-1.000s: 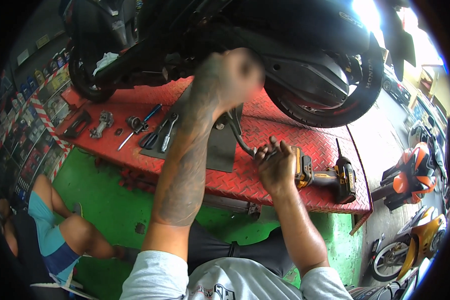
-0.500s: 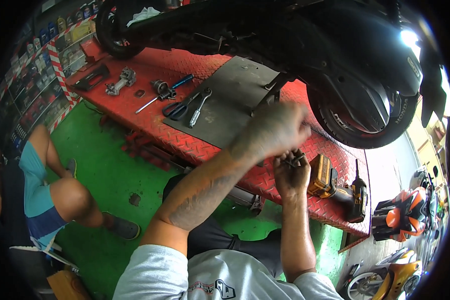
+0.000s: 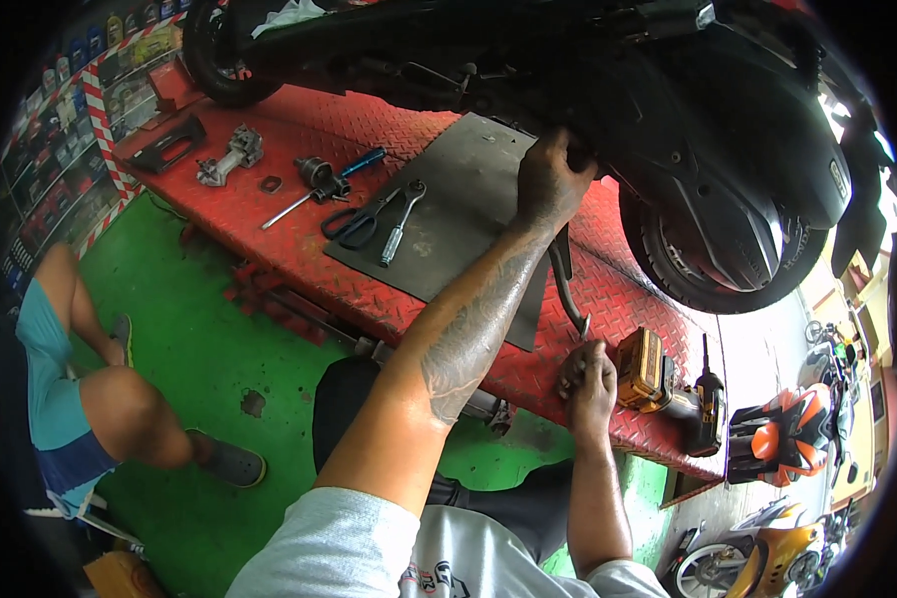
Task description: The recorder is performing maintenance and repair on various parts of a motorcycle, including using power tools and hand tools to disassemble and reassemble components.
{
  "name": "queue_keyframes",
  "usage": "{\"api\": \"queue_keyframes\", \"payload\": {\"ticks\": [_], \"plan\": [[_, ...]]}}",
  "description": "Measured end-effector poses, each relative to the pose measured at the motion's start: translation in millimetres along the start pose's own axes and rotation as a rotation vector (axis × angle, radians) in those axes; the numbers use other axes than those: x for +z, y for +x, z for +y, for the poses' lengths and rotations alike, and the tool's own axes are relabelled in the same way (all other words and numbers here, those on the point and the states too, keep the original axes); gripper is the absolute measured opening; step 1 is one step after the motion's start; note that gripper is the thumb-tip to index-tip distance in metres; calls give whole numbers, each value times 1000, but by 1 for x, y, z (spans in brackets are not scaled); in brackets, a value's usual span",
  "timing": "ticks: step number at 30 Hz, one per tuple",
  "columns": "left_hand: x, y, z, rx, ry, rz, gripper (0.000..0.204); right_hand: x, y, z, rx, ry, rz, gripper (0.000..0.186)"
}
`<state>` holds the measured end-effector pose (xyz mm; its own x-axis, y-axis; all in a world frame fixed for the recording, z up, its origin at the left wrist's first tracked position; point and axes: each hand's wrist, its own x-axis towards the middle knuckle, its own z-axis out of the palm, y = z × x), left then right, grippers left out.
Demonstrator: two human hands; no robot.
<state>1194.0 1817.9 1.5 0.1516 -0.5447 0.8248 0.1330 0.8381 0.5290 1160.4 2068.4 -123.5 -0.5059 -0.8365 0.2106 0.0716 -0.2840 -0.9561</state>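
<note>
My left hand (image 3: pixel 551 181) is raised to the lower edge of a black scooter (image 3: pixel 588 100), fingers closed in against its underside. Whatever those fingertips grip is hidden. My right hand (image 3: pixel 589 385) is curled closed over the near edge of a red lift table (image 3: pixel 448 304), beside a yellow and black cordless power tool (image 3: pixel 643 369). Small dark parts lay in that palm earlier; the curled fingers now cover what is in it. The scooter's stand (image 3: pixel 566 284) comes down between my two hands.
A grey mat (image 3: pixel 448 199) carries a ratchet wrench (image 3: pixel 404 221) and black scissors (image 3: pixel 361 219). Farther left lie a screwdriver (image 3: pixel 364 162) and metal parts (image 3: pixel 231 157). A seated person's leg (image 3: pixel 135 404) is at left. Parked motorcycles (image 3: pixel 782 439) stand at right.
My left hand has left the right palm and gone up and away to the scooter's underside. My right hand has curled closed over its small dark parts and dropped slightly.
</note>
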Motion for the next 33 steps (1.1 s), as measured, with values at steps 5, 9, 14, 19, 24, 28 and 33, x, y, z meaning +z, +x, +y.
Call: {"api": "queue_keyframes", "payload": {"ticks": [5, 9, 14, 19, 24, 28, 33], "plan": [[-13, 0, 1, 121, 86, -66, 21, -7, 1, 9, -108, -51, -48, 49], [-37, -5, -7, 99, 133, -126, 20, -8, -3, 11, -185, -215, -135, 48], [-37, -9, -11, -72, 91, -255, 19, -7, -5, 11, -217, -193, -128, 47], [-22, -14, -7, -424, -200, -134, 23, -4, -7, 9, -219, -209, -120, 55], [-13, -32, 1, -859, -526, -78, 25, -6, -7, 11, -189, -119, -73, 60], [-13, -24, 3, -1026, -611, -52, 32, -9, -4, 13, -196, 61, -86, 59], [-26, -9, 5, -1143, -611, -97, 33, -8, -6, 9, -228, -66, -87, 54]]}}
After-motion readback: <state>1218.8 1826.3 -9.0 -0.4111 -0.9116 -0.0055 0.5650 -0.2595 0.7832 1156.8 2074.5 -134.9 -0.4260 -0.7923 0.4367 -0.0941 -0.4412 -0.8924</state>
